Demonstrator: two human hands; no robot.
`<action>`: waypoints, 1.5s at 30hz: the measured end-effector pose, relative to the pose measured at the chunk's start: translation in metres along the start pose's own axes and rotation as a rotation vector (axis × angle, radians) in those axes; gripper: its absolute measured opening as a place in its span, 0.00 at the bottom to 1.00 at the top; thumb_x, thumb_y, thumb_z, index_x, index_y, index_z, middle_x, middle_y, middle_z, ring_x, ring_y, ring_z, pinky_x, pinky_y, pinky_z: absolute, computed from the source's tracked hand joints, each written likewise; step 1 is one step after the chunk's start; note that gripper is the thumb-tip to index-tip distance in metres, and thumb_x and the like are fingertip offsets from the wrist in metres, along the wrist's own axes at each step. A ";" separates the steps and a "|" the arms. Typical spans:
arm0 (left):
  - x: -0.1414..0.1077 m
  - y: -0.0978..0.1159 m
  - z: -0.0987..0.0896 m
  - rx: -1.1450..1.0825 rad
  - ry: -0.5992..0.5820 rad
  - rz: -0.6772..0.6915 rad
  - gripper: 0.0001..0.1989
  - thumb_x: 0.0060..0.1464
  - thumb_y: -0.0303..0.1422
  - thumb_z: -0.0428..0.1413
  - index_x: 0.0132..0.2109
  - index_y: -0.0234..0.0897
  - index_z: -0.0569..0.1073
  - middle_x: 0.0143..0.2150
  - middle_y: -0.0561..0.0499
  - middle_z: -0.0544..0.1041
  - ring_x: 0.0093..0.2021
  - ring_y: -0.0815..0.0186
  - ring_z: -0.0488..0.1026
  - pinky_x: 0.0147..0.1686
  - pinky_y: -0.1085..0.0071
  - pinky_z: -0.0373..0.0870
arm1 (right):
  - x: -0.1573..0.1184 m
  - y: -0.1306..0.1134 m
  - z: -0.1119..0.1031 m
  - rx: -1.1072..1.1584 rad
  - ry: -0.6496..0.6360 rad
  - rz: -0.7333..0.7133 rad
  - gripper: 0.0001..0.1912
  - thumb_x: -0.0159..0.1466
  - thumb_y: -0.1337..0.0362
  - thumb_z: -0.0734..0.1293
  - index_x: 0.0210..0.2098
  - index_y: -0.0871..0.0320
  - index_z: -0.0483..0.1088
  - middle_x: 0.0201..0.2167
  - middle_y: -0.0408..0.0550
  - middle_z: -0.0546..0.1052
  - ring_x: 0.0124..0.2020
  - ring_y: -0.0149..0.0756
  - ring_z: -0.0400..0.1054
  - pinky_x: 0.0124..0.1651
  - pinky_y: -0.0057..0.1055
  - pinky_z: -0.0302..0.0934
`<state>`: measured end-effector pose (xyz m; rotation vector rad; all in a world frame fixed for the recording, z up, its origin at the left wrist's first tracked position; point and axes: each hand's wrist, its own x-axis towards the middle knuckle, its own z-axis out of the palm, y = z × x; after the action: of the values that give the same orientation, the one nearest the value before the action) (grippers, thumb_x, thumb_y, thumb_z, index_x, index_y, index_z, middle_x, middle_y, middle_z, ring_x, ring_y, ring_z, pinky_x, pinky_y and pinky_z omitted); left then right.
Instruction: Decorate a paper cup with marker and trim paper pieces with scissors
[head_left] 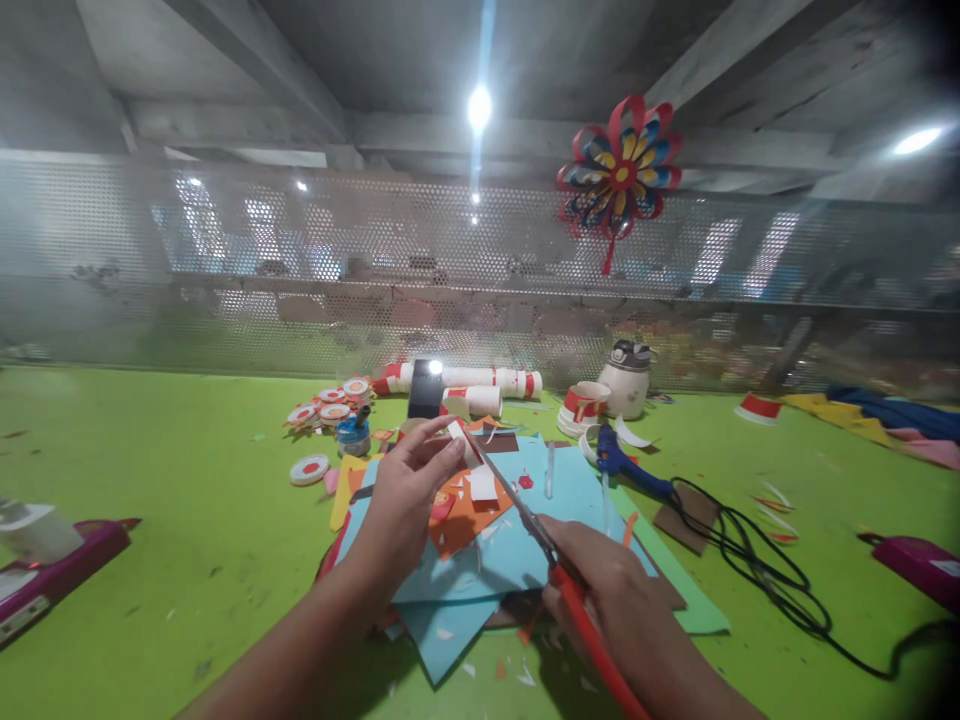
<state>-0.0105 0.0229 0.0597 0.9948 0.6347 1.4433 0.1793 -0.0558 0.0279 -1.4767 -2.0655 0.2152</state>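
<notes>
My left hand pinches a small red and white piece of paper between thumb and fingers. My right hand grips red-handled scissors, their blades pointing up and left to the edge of that piece. Whether the blades are cutting into it I cannot tell. Below both hands lie light blue paper sheets and an orange sheet, strewn with small scraps. A white paper square and a red flower-shaped cutout rest on them.
A blue glue gun with a black cable lies at right. Behind are paper cups, a white jug and a long white-red tube. Round white-red discs sit at left, near a purple power strip.
</notes>
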 end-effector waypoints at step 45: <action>-0.005 0.003 0.005 0.019 0.021 0.038 0.20 0.45 0.33 0.67 0.46 0.34 0.74 0.37 0.46 0.81 0.38 0.61 0.78 0.46 0.62 0.72 | -0.002 -0.001 0.001 0.074 0.016 -0.016 0.22 0.56 0.72 0.59 0.48 0.59 0.72 0.33 0.50 0.78 0.34 0.41 0.71 0.37 0.36 0.64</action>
<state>-0.0080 0.0170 0.0633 1.0121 0.6485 1.4854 0.1779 -0.0576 0.0271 -1.4123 -2.0345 0.2701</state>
